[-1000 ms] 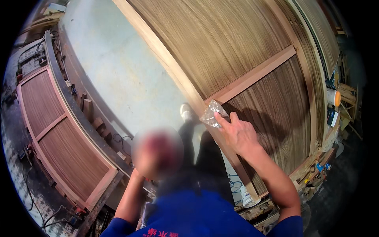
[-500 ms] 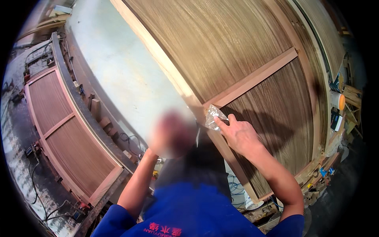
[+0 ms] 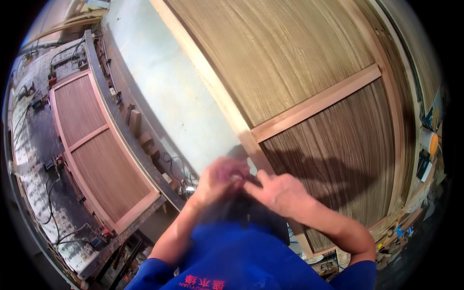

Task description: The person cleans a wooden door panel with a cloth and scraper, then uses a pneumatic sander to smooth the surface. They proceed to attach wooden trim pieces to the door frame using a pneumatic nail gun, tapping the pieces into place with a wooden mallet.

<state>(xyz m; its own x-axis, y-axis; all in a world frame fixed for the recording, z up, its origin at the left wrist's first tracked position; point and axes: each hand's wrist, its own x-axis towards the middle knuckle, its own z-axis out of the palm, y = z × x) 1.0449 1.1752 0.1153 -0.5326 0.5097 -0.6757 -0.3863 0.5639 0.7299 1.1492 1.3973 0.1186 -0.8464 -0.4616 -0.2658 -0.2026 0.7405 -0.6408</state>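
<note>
While I watch from far away through the head view, I see the left hand (image 3: 212,184) curled at a small, blurry purple thing (image 3: 232,172), but I can't tell if it is pinching it. The right hand (image 3: 280,193) points its fingers left toward that thing, and blur hides whether they pinch anything. Nearer the right hand, the big framed wood panel (image 3: 316,104) lies ahead and right, its long side slanting up and left.

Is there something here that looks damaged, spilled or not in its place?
Nothing looks broken: the left panel and right panel show no damage. Only the dark surface at left looks odd, mottled unevenly with white; I cannot tell whether that is a spill. Blur hides whatever the left hand holds.
</note>
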